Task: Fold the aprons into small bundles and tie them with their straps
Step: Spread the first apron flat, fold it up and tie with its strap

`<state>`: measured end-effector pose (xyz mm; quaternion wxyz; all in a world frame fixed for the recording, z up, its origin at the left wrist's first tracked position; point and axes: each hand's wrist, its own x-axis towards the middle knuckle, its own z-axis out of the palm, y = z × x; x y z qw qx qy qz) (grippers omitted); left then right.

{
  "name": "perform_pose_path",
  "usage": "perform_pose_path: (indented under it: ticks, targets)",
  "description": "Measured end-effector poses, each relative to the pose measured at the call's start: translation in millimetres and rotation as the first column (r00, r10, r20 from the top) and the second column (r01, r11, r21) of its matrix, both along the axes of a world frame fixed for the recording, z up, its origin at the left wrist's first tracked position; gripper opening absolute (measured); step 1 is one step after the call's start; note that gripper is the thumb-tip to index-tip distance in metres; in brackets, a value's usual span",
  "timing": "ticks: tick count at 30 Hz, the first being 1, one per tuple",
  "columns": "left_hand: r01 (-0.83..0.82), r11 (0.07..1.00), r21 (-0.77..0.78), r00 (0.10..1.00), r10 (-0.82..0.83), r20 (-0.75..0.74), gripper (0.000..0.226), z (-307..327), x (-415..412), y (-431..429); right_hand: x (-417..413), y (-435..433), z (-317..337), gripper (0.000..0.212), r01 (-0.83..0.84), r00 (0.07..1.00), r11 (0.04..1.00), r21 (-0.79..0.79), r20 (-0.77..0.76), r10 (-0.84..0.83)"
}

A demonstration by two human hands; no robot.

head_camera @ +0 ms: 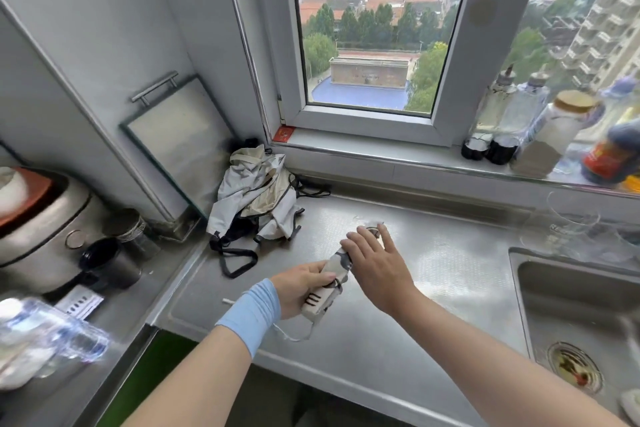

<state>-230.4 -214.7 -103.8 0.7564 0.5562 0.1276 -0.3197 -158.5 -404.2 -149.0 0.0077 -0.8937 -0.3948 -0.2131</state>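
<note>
One apron is already a tight roll. The rolled apron (331,279) sits low over the steel counter (450,288), in front of the person and well left of the sink (568,305); whether it rests on the steel or is lifted just off it I cannot tell. The left hand (299,288) has fingers and thumb curled round the near half of the roll, clamped on it. The right hand (375,262) lies over the far half with fingers straight and spread, gripping nothing. The roll's long axis runs on a diagonal: the near end points back toward the person's left, and the far end points away and to the right, toward the window (367,121). A thin white strap (294,334) trails loose from the near end, below the left wrist. The step in hand looks like securing the roll. The left grip should hold firm so the layers cannot spring open, while the right hand takes the strap, winds it snugly across the roll's middle at right angles to the long axis, and knots it. A heap of aprons (256,204), unfolded, waits in the corner beyond.
</note>
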Motion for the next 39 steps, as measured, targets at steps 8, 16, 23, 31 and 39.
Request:
perform_pose_path:
  ticks: [8, 16, 23, 31, 39]
  targets:
    - [0.081, 0.997, 0.020, 0.986, -0.083, 0.144, 0.018, 25.8, -6.0, 9.6, 11.3, 8.5, 45.2, 0.019, 0.049, 0.890, 0.923, 0.383, -0.437, 0.134]
    - [0.055, 0.996, 0.064, 0.959, -0.071, 0.274, 0.047, 53.0, 11.0, 24.1, 18.9, 49.2, 106.5, 0.019, 0.521, 0.318, 0.747, 0.412, -0.906, 0.278]
    - [0.193, 0.981, -0.018, 0.937, -0.179, 0.301, 0.050, 80.4, 18.8, 57.5, 18.2, 92.4, 149.6, 0.017, 0.546, 0.118, 0.746, 0.381, -0.917, 0.382]
    - [0.041, 0.984, 0.176, 0.941, -0.097, 0.324, 0.055, 84.8, 40.8, 105.6, 24.1, 127.5, 170.6, 0.028, 0.557, -0.168, 0.742, 0.373, -0.824, 0.541]
    - [0.000, 0.970, 0.242, 0.913, -0.099, 0.397, 0.026, 95.6, 51.6, 132.9, 31.2, 172.1, 172.1, 0.030, 0.701, 0.274, 0.531, 0.476, -0.867, 0.415]
